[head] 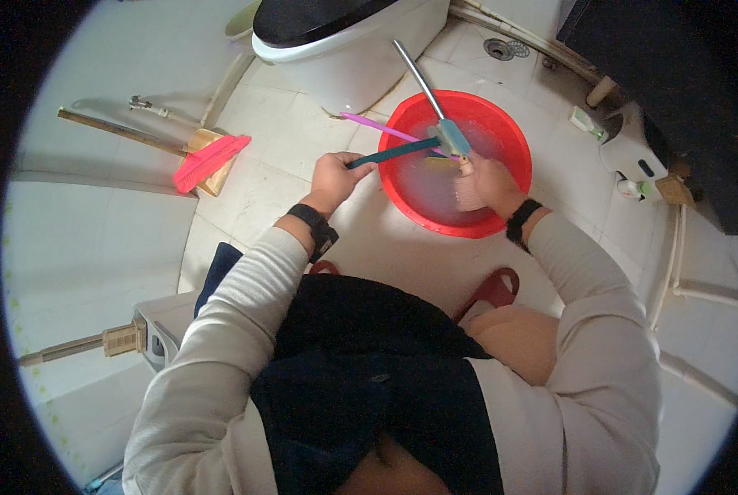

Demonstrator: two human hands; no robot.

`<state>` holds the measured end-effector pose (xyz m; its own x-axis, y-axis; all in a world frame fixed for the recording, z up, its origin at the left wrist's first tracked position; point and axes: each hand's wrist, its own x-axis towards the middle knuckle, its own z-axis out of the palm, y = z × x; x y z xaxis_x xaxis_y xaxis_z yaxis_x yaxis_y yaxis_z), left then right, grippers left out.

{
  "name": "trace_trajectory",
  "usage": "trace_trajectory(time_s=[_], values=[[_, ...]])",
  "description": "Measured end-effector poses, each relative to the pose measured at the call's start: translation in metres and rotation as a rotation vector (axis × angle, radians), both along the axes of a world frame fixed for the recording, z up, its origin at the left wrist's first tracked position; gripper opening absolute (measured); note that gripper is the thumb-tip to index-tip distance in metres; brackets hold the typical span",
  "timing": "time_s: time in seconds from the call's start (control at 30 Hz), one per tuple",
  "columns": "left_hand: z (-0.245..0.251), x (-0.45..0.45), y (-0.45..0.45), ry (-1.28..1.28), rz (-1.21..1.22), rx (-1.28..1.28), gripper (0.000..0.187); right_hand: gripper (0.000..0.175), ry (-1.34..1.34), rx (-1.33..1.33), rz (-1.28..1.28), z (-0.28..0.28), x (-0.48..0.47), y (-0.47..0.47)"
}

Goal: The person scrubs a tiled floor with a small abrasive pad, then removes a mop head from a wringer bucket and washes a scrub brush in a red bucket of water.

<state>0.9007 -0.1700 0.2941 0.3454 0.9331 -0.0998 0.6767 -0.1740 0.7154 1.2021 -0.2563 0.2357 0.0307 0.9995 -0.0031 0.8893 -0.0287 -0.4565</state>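
Note:
A red plastic basin with cloudy water stands on the floor before me. My left hand, left of the basin, grips the end of a dark green handle that reaches over the water. My right hand is over the basin, closed around a pale ribbed cloth close to the far end of that handle. A tool with a metal tube and a blue-grey plastic head lies across the basin's rim. A pink stick also leans over the rim. Where these tools meet, details are partly hidden.
Behind the basin stands a white toilet with a black lid. A pink broom and a beige dustpan lean at the left wall. At right are a white plastic stool, a brush and a floor drain. Red slippers are below.

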Motion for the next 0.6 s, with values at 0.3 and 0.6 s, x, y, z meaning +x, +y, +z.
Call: trace_trajectory(time_s=[0.3, 0.6], values=[[-0.007, -0.003, -0.004, -0.026, -0.074, 0.010, 0.031, 0.027, -0.082, 0.032, -0.116, -0.036, 0.089, 0.022], [0.001, 0.009, -0.001, 0.030, 0.101, -0.470, 0.043, 0.031, -0.184, -0.251, -0.270, -0.061, 0.074, 0.027]])
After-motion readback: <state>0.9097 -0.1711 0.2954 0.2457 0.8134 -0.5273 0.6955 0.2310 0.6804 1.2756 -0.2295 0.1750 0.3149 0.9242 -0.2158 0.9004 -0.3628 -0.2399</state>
